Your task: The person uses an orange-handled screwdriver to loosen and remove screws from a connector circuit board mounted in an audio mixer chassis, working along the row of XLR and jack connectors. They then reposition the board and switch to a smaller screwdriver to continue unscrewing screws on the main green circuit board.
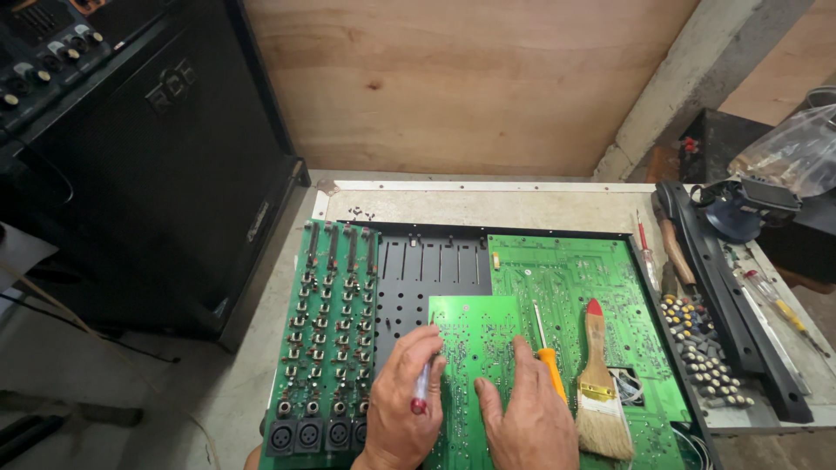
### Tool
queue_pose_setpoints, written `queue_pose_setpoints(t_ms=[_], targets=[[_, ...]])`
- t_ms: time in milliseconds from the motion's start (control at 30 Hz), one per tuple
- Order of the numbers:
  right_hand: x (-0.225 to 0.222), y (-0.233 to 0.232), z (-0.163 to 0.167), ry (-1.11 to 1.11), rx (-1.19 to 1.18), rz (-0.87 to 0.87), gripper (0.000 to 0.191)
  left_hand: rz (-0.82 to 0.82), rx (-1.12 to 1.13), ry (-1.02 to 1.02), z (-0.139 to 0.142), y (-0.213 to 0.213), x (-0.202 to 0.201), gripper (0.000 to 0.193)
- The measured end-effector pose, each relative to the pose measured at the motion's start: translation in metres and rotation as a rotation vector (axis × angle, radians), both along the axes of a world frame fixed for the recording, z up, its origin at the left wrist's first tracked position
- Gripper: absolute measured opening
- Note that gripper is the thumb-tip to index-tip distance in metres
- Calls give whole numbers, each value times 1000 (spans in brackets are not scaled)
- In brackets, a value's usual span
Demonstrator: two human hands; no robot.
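- Left hand: fingers curled around a slim pen-shaped tool with a clear barrel and a red end; its tip rests at the left edge of the small green circuit board.
- Right hand: palm down, fingers spread fairly wide and pressed flat on the same small board; it grips nothing.
- Small green circuit board: solder side up, lying near the centre on top of the opened black chassis, overlapping the larger green board to its right.
- Orange-handled screwdriver: lying on the larger board, just beside the right hand's fingers.
- Paintbrush: wooden handle with red tip and pale bristles, lying right of the screwdriver, bristles towards the near edge.
- Strip of green boards with jacks and round sockets: at the left of the chassis, running from far to near.
- Heap of small knobs: right of the larger board.
- Long black panel: at the right edge of the worktable.
- Black speaker cabinet: far left, beside the table.
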State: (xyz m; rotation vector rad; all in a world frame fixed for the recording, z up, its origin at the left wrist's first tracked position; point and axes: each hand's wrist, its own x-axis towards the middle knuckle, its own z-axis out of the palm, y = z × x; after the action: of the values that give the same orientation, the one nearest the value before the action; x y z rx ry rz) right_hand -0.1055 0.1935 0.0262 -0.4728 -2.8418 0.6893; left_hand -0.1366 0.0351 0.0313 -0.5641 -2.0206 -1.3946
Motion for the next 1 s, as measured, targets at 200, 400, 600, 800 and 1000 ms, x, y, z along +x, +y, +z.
queue_pose_setpoints(t_ms=[200, 400, 600, 800, 1000], targets=[[1, 3, 2, 13, -5, 21, 84, -52, 138, -107, -1, 1, 1, 18], [-1, 5, 1, 3, -10, 17, 84, 15, 127, -180, -5, -2, -1, 21], [-9, 6, -6, -10, -15, 16, 86, 31, 106, -100, -11, -2, -6, 21], [-15, 6, -12, 0, -17, 39, 87, 64, 148, -139, -13, -5, -11, 21], [-15, 6, -12, -6, -9, 36, 87, 74, 131, -145, -13, -5, -11, 21]])
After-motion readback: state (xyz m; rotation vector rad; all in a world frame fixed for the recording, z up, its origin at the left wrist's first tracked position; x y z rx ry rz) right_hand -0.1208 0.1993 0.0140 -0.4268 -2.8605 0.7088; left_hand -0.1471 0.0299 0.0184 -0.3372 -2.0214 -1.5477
